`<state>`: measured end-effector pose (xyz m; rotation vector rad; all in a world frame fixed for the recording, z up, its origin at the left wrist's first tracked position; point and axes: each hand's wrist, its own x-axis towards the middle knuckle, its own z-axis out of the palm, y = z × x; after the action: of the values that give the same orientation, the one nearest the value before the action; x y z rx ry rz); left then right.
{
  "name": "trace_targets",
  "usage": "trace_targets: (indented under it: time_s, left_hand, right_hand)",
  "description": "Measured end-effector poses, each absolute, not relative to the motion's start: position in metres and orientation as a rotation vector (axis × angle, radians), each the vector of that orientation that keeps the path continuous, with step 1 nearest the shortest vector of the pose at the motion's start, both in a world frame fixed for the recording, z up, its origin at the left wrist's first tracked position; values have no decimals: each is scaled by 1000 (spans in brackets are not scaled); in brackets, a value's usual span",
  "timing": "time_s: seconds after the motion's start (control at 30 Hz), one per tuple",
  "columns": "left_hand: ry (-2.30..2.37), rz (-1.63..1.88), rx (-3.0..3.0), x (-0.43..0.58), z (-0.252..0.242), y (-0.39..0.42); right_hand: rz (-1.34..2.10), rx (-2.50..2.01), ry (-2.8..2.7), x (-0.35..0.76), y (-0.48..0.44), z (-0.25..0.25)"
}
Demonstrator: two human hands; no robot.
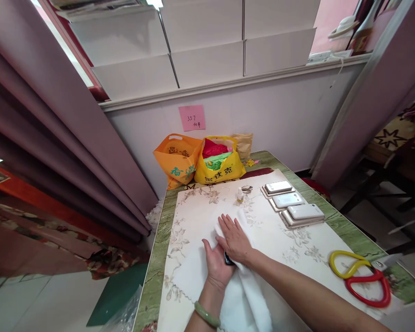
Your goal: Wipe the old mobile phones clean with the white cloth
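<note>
My left hand [217, 267], with a green bangle at its wrist, is turned palm up with its thumb stretched out to the side. A dark, glossy phone-like device [228, 259] lies against its palm, mostly covered, and its other fingers are hidden. Over it my right hand [235, 237] lies flat, fingers extended, pressing on a white cloth [246, 295]. The cloth spreads beneath both hands and hangs down toward the near side.
Stacked phones [306, 212] sit at the right. Large scissors [361, 276] with yellow and red handles lie at the near right. A small bottle [240, 195] stands ahead. Orange [180, 161] and yellow [221, 173] bags are at the table's back by the wall.
</note>
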<state>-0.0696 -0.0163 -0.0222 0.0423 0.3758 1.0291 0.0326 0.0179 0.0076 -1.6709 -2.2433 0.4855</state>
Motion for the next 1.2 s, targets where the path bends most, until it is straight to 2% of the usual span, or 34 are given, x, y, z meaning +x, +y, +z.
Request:
trace_targets:
  time_s: [0.23, 0.4, 0.6, 0.77, 1.0, 1.2]
  left_hand:
    - [605, 1131, -90, -65, -8, -24]
    - [706, 1185, -199, -66, -1, -27]
    - [417, 1088, -13, -71, -20, -16]
    - [355, 1087, 59, -71, -26, -15]
    - [465, 1120, 47, -74, -27, -20]
    - [647, 1108, -53, -72, -17, -27]
  right_hand:
    - [415, -1414, -2352, 41, -42, 3]
    - [504, -1206, -2456, 40, -52, 12]
    - [645, -1398, -2384, 39, 0, 16]
    - [575, -1588, -2269, 45, 12, 8]
    - [408, -1394, -2349, 53, -48, 0]
    - [452, -1222, -2416, 46, -67, 3]
